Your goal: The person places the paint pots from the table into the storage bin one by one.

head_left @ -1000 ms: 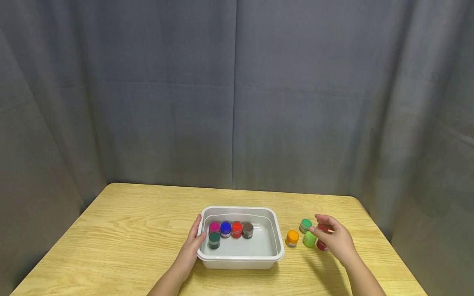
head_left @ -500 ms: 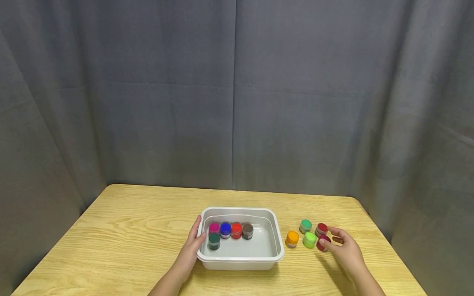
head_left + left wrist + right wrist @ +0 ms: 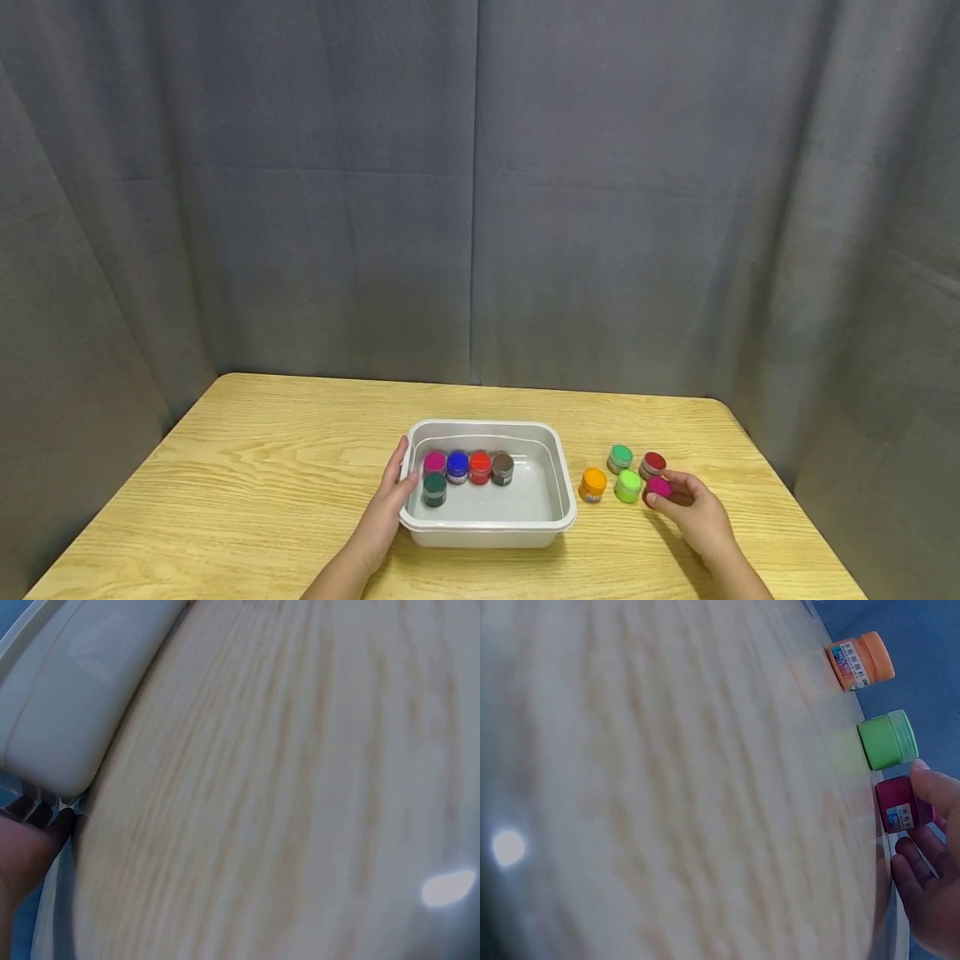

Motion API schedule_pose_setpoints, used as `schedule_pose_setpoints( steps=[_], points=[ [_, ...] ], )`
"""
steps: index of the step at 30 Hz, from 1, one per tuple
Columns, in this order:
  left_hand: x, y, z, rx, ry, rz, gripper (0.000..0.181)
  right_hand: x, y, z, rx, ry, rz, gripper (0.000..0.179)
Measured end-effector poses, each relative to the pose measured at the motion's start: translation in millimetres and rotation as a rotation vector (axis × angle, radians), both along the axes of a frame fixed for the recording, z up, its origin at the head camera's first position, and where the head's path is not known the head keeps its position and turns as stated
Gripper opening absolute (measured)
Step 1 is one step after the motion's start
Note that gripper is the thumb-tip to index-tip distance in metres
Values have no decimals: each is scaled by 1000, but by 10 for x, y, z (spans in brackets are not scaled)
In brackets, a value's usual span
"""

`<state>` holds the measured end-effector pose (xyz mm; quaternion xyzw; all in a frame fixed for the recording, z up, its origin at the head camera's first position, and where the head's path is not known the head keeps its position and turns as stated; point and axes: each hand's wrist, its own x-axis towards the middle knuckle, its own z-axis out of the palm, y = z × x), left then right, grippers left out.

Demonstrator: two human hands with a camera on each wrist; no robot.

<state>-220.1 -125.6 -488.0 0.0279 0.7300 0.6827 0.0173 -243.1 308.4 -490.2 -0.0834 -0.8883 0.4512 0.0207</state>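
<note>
My left hand [image 3: 384, 506] grips the left side of a white plastic tub [image 3: 487, 526], thumb over the rim and fingers along the outer wall. In the left wrist view its fingertips show at the tub's [image 3: 75, 712] corner. My right hand [image 3: 693, 512] holds a magenta paint jar [image 3: 658, 487] by its lid between thumb and fingers. The right wrist view has this jar [image 3: 897, 802] upright on the table, its label showing. Around it stand a light green jar [image 3: 627, 486], a dark red jar [image 3: 652, 465], a green jar [image 3: 619, 458] and an orange jar [image 3: 592, 483].
Inside the tub, a pink jar [image 3: 434, 462], a blue jar [image 3: 457, 465], a red jar [image 3: 480, 467] and a brown jar [image 3: 502, 468] form a row. A dark green jar [image 3: 434, 489] sits in front. Grey curtains [image 3: 480, 208] surround the wooden table [image 3: 225, 500].
My right hand has moved from above the dark red jar to the magenta jar nearer me and closed its fingers on that lid. My left hand and the tub have stayed in place.
</note>
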Motion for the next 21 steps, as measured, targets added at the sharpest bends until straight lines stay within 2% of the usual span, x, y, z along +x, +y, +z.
schedule_pose_setpoints(
  steps=[14, 21],
  points=[
    [1, 2, 0, 5, -3, -2, 64, 0, -1, -7, -5, -12, -13, 63],
    [-2, 5, 12, 6, -13, -5, 63, 19, 6, 43, -36, -12, -27, 63]
  ],
)
